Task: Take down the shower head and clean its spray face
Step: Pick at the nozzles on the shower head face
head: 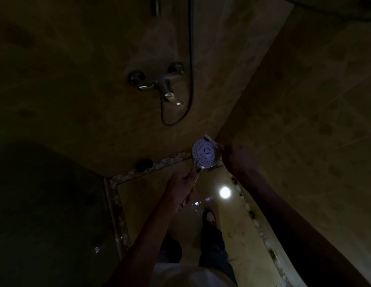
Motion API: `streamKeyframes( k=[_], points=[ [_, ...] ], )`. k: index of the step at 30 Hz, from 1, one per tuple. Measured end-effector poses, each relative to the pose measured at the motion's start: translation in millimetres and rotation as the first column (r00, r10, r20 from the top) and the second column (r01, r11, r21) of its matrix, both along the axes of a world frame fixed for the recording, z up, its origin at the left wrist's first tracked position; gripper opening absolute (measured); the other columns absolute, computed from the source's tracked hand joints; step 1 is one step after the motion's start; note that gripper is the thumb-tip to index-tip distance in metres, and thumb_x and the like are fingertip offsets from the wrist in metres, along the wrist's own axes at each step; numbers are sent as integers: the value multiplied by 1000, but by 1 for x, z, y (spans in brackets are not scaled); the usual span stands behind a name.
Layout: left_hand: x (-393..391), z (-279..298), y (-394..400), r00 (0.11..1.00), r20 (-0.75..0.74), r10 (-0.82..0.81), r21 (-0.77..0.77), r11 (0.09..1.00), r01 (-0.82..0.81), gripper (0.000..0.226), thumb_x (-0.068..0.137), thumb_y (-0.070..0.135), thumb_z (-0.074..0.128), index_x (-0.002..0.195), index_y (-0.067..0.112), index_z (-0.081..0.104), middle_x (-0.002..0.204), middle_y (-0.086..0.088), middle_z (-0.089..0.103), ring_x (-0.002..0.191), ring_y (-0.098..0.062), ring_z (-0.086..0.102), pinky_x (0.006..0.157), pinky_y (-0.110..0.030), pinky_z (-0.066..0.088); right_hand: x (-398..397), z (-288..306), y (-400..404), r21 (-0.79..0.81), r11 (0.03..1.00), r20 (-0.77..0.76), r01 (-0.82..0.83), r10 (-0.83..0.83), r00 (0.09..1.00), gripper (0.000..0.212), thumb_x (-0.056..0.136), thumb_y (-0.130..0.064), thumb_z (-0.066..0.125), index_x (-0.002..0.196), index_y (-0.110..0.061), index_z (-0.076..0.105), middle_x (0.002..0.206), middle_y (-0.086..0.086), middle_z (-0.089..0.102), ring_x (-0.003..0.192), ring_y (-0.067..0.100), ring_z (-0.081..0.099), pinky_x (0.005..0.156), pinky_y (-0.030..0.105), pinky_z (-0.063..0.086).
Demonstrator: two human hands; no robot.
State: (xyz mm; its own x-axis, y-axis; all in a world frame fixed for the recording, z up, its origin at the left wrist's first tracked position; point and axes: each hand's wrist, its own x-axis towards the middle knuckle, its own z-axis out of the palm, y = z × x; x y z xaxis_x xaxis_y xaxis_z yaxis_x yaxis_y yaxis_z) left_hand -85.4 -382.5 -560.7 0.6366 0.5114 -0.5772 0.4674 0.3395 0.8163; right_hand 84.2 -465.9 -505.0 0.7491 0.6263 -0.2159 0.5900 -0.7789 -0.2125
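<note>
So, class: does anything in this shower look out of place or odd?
The shower head is off its wall holder, held low by the right hand while the left hand works a thin tool against its spray face. Nothing looks spilled or broken.

Shower head (204,153) between both hands, left hand (181,186) below-left, right hand (235,155) at its right; wall tap (159,83) above, w/ hose (190,59) running up.

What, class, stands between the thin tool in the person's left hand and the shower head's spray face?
Nothing visible. The left hand grips a thin stick-like tool whose tip already meets the round white shower head, held from the far side by the right hand.
</note>
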Motion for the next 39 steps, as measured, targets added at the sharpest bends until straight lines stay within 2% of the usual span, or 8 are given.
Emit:
streamKeyframes(
  k=[3,7,10,13,20,29,36,39],
  points=[
    [-2,-1,1,1000,-1,1,6,1000,-1,42,94,37,56,64,8,51,50,-8,47,33,-14,38,36,-16,27,-24,-7,-6,-50,989,81,-140,143,986,45,97,-53,32,108,-22,62,89,13,69,81,32,67,66,30,48],
    [-5,-1,2,1000,-1,5,-25,1000,-6,40,94,36,57,65,9,52,52,-7,48,35,-13,38,36,-17,28,-33,-6,-11,-146,949,154,-280,302,941,39,99,-49,31,114,-29,60,92,10,69,83,30,67,59,28,36],
    [-4,-1,2,1000,-29,-7,-22,1000,6,36,93,35,57,70,7,55,54,-8,49,36,-13,39,37,-17,27,-13,-8,-9,-124,976,173,-180,200,964,41,99,-49,30,117,-27,59,90,13,69,80,32,67,59,30,42],
    [-3,0,1,999,-30,-19,-10,1000,19,39,94,35,56,66,8,54,51,-8,48,36,-14,39,37,-17,27,2,-12,-4,-55,996,86,-65,70,994,35,98,-43,37,113,-22,61,89,14,70,80,33,68,61,30,46],
    [-5,3,2,1000,-13,3,-19,1000,-3,45,92,42,57,65,6,53,48,-5,47,36,-13,38,38,-19,27,-48,-12,-16,-101,974,96,-203,213,972,46,98,-52,26,104,-23,61,92,8,69,81,27,67,61,28,39],
    [-3,4,-3,1000,9,17,-29,999,-16,46,93,39,56,58,9,53,48,-10,46,35,-16,37,38,-19,27,-1,-25,-16,-31,999,127,11,-7,992,35,95,-47,41,105,-23,64,90,9,71,80,28,68,59,27,41],
    [-3,6,-1,1000,5,18,-22,1000,-18,47,92,44,57,63,7,54,53,-12,48,37,-16,39,39,-19,29,-54,-26,-33,-90,989,146,-114,126,981,47,98,-56,21,110,-28,56,84,6,70,74,27,68,61,29,49],
    [-3,8,-3,1000,3,5,-18,1000,-5,44,93,39,56,64,6,54,54,-13,47,35,-14,38,37,-17,29,-26,-27,-31,-48,999,122,-5,11,992,53,95,-60,22,108,-26,60,89,10,70,81,30,68,63,28,44]
  ],
)
